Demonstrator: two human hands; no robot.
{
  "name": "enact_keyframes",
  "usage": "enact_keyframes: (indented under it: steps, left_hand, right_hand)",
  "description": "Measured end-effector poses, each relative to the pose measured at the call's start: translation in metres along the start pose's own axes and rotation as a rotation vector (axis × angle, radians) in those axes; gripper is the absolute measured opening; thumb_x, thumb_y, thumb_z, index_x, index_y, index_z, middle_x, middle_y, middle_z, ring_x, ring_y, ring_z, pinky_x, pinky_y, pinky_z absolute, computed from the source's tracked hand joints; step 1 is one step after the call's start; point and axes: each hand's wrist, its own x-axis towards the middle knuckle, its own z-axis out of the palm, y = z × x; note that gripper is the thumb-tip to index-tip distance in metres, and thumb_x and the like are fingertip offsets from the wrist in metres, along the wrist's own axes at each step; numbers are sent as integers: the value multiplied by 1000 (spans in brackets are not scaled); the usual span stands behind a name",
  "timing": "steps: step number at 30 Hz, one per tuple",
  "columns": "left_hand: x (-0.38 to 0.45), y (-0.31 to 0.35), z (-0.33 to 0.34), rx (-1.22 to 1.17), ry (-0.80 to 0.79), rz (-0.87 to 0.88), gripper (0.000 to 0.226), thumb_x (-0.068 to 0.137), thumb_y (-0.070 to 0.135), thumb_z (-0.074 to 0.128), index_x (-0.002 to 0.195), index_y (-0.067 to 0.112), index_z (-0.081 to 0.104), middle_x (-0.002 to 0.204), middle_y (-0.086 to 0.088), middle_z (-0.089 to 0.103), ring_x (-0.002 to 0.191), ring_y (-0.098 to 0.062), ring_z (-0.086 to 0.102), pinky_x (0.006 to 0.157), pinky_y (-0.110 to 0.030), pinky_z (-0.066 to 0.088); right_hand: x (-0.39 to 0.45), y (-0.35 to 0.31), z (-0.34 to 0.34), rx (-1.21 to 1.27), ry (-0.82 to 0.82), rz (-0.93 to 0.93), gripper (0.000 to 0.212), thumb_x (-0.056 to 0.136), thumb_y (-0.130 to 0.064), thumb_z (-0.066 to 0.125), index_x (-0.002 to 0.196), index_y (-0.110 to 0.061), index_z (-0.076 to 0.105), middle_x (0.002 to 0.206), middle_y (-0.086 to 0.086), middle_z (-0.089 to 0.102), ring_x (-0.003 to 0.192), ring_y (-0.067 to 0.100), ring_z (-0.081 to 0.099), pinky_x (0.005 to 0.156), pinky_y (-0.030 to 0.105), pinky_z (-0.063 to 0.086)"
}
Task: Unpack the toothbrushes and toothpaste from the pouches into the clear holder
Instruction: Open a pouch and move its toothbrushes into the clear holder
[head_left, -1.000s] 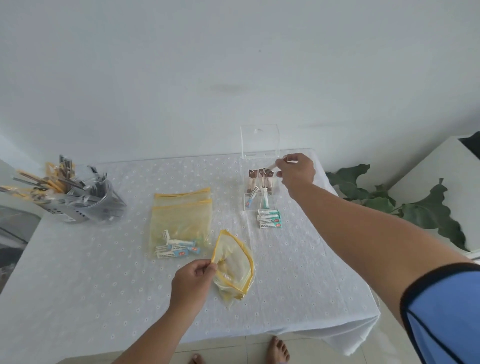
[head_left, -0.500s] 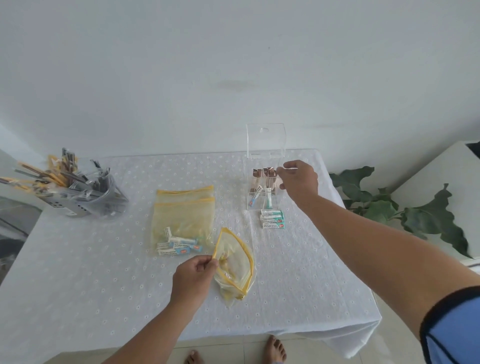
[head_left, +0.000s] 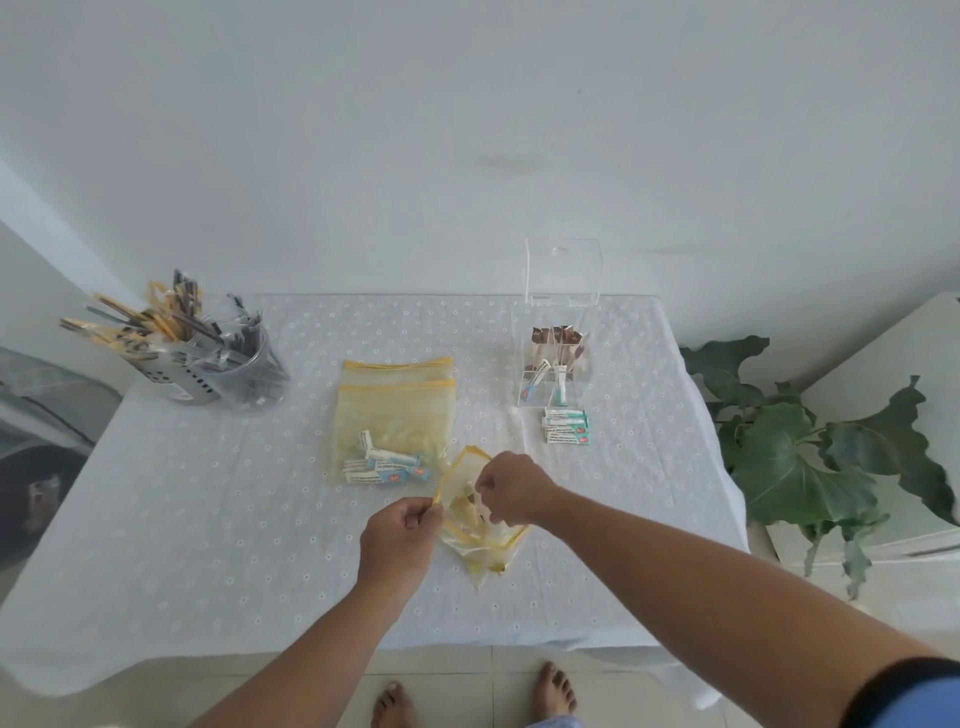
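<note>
My left hand (head_left: 402, 530) pinches the yellow rim of an open, see-through yellow pouch (head_left: 485, 545) near the table's front middle. My right hand (head_left: 511, 488) is over the pouch mouth with its curled fingers dipped inside, where pale toothbrush handles show. I cannot see whether those fingers hold anything. The clear holder (head_left: 540, 395) stands at the back right with its lid (head_left: 563, 270) raised. Brown-headed toothbrushes (head_left: 556, 340) and small toothpaste tubes (head_left: 561, 395) stand in it. More toothpaste packs (head_left: 566, 434) lie just in front of it.
Flat yellow pouches (head_left: 395, 410) lie stacked mid-table, with toothpaste tubes (head_left: 387, 465) showing through the nearest one. A grey caddy (head_left: 228, 379) full of utensils stands at the back left. A leafy plant (head_left: 810, 452) and a white cabinet (head_left: 893, 364) flank the table's right edge.
My right hand has left the clear holder and come back to the mouth of the open pouch. My left hand still pinches the pouch rim in about the same place.
</note>
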Motion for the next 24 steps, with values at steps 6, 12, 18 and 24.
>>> enact_keyframes:
  steps: [6, 12, 18, 24]
  left_hand:
    - [-10, -12, -22, 120, 44, 49, 10, 93, 25, 67, 92, 22, 76, 81, 7, 73, 80, -11, 67, 63, -23, 47]
    - [-24, -20, -38, 212, -11, 31, 12, 95, 25, 62, 88, 20, 70, 76, 7, 65, 71, -9, 58, 56, -17, 39]
    - [-33, -13, -36, 201, -99, -16, 8, 84, 24, 67, 89, 19, 62, 77, 6, 61, 64, -10, 54, 53, -20, 37]
    - [-18, -1, -34, 242, 10, 29, 23, 93, 28, 62, 83, 12, 74, 75, -1, 70, 78, -20, 65, 64, -32, 49]
  right_hand:
    - [5, -11, 27, -265, 110, 102, 27, 81, -15, 72, 105, -26, 78, 99, -3, 74, 91, 22, 72, 72, 29, 54]
    - [0, -44, 20, -598, 170, -86, 16, 92, -27, 71, 107, -27, 75, 103, -3, 74, 95, 25, 72, 70, 29, 47]
    - [-8, -73, 14, -1023, 160, -366, 50, 87, -50, 78, 125, -23, 59, 109, 1, 70, 100, 30, 70, 68, 35, 42]
    - [-7, -58, 13, -1032, 147, -419, 49, 87, -54, 75, 124, -27, 58, 110, 0, 70, 97, 29, 70, 67, 33, 39]
